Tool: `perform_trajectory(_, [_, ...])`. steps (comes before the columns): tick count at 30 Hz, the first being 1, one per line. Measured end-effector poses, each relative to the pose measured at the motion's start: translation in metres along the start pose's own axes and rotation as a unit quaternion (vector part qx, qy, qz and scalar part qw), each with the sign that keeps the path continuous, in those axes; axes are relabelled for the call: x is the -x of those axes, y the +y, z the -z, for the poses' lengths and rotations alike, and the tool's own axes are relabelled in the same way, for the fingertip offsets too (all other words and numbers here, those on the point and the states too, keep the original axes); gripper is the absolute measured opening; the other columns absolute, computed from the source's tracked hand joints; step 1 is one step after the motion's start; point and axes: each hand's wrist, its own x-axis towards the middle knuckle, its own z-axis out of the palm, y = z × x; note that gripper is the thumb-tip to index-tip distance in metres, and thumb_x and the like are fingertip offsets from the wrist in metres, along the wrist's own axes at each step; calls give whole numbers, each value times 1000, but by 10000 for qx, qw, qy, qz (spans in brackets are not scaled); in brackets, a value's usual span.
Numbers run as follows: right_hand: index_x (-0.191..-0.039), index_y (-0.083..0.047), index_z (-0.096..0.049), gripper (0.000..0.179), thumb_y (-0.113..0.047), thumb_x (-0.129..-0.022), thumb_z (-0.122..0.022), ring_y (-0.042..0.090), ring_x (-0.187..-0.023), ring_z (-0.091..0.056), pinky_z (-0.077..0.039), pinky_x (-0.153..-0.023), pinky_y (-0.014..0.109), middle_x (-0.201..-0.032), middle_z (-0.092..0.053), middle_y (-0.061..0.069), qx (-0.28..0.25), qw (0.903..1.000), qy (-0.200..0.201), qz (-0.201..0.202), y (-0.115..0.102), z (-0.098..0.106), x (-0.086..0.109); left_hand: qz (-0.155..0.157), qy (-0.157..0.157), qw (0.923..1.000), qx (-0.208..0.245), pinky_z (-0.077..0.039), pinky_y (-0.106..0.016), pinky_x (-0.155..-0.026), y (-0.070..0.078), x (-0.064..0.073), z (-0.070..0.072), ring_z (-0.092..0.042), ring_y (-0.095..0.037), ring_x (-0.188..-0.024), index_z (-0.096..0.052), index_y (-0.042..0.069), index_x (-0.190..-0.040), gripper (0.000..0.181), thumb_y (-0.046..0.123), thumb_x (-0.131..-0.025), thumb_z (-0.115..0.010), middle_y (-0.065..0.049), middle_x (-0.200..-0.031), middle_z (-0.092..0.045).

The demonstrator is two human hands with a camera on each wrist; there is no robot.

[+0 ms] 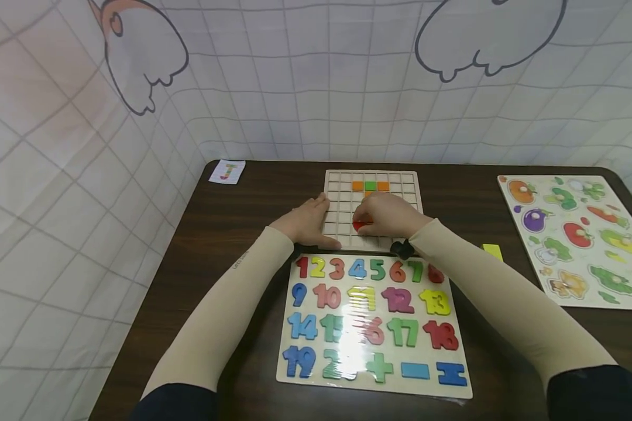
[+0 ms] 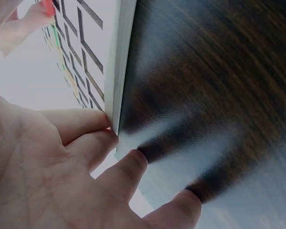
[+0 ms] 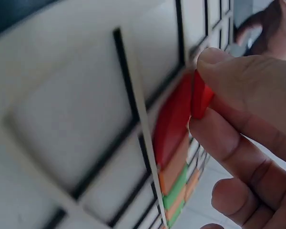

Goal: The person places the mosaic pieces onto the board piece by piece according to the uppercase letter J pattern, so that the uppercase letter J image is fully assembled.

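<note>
A wooden grid board (image 1: 342, 202) lies on the dark table. My left hand (image 1: 308, 222) is at its left side; in the left wrist view, straight fingers (image 2: 126, 171) meet the board's edge and the table. Over the lower middle of the grid, my right hand (image 1: 392, 216) pinches a small red tile (image 3: 200, 98) between thumb and fingers. Another red tile (image 3: 174, 119) sits in a grid cell right beside it. Orange tiles (image 1: 357, 186) and a green tile (image 1: 370, 186) fill cells near the top; my right hand hides part of the grid.
A number puzzle board (image 1: 390, 374) lies just in front of the grid. To the right are a yellow block (image 1: 492, 251) and a vegetable puzzle board (image 1: 574, 298). A card with a letter J (image 1: 227, 172) lies at the back left corner. Fabric walls (image 1: 305, 117) border the table.
</note>
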Motion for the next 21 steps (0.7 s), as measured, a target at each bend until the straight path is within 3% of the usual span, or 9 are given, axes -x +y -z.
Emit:
perform_trajectory(8, [-105, -12, -82, 24, -28, -88, -84, 20, -93, -67, -58, -90, 42, -100, -77, 4, 143, 9999, 46, 72, -1, -4, -2, -21, 24, 9999, -122, -28, -52, -130, 3, 1, 2, -19, -34, -163, -17, 7, -167, 116, 65, -84, -75, -12, -177, -11])
perform_trajectory(13, [-109, -10, -81, 29, -29, -87, -85, 21, -96, -67, -58, -91, 43, -104, -77, 6, 102, 9999, 107, 62, -1, -3, 2, 10, -14, 10000, -80, -26, -52, -130, 3, 1, 1, -18, -34, -163, -16, 7, -167, 117, 64, -84, -75, -12, -177, -10])
perform_trajectory(21, [-115, -11, -80, 33, -37, -94, -77, 29, -119, -64, -54, -105, 50, -121, -74, 7, -232, 9955, 376, -837, 9, 8, 25, -20, 2, 9999, 166, -23, -57, -130, -4, 0, -4, -13, -33, -164, -13, 7, -167, 118, 64, -85, -75, -12, -177, -7])
